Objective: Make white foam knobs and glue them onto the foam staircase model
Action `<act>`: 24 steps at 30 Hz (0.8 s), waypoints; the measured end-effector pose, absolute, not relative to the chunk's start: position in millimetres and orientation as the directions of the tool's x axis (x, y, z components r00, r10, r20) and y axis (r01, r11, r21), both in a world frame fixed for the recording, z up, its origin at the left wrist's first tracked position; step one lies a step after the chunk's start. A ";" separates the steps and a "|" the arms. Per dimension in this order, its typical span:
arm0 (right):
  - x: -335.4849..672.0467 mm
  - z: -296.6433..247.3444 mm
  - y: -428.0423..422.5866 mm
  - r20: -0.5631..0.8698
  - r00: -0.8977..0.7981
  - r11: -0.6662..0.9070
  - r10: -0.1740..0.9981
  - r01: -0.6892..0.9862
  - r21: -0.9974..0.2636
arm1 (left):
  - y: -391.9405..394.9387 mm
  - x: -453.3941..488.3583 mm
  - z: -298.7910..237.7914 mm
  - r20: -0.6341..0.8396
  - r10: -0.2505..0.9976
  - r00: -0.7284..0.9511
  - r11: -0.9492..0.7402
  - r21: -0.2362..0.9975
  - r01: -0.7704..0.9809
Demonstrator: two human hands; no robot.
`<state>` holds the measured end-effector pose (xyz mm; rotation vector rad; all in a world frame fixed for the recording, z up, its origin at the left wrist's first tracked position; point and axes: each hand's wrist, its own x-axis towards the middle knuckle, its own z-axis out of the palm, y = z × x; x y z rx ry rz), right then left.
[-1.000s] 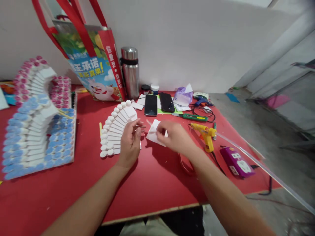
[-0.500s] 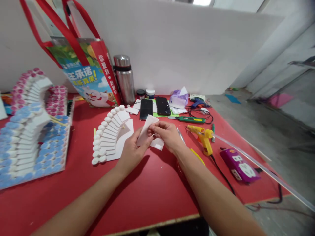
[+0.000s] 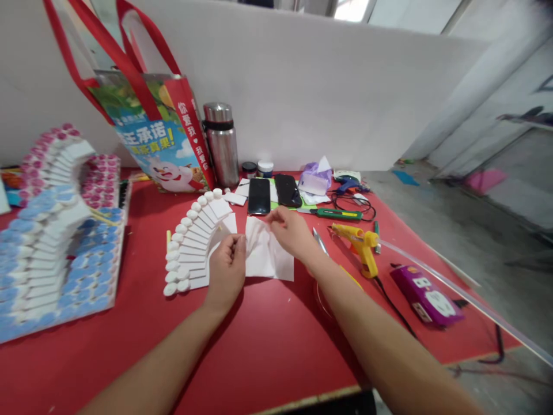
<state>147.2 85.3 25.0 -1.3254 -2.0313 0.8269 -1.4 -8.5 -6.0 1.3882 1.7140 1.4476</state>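
red worktop [image 3: 268, 340] lies beneath white paper [image 3: 261, 259], which left hand [image 3: 227, 268] and right hand [image 3: 292, 233], fingers pinched narrow on it, seem to spread, calling for even tension.

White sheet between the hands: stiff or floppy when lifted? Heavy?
Probably floppy: the white sheet shows creases and uneven folds. Likely light for its size, since it looks thin. If pushed, it may crumple rather than slide flat, as it already bunches up above the red tabletop.
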 end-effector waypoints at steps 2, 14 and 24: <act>143.4 25.7 101.0 0.172 -0.370 0.387 0.913 0.653 -0.651 | -8.0 -1.7 -5.6 0.249 0.901 -0.354 -0.097 0.914 0.394; 146.2 52.8 67.2 0.174 -0.380 0.412 0.909 0.752 -0.514 | -2.8 -3.9 -16.8 0.085 0.951 -0.297 -0.051 0.991 0.120; 143.9 19.9 31.8 0.143 -0.434 0.396 0.889 0.576 -0.715 | -1.2 -5.4 -7.0 -0.031 0.962 -0.272 -0.022 0.982 -0.188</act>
